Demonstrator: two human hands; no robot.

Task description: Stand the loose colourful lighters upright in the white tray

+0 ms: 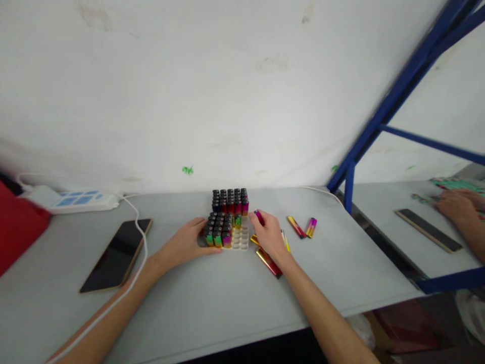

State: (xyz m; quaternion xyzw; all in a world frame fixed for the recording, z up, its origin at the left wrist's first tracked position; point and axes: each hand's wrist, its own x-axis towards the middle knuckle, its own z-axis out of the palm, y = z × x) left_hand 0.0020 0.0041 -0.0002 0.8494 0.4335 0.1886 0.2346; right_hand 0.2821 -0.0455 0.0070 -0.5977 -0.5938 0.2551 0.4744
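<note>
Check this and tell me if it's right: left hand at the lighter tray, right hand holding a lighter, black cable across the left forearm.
The cable is white, not black, as the head view shows. The rest stands: left hand at the lighter tray, right hand holding a lighter.

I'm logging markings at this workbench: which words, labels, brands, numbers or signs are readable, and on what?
No readable text anywhere.
Lighters: any print is too small or blurred.
Power strip: blue patches, no legible lettering.
Phone: dark screen, nothing readable.
Green mark on the wall: too blurred to make out.
</note>
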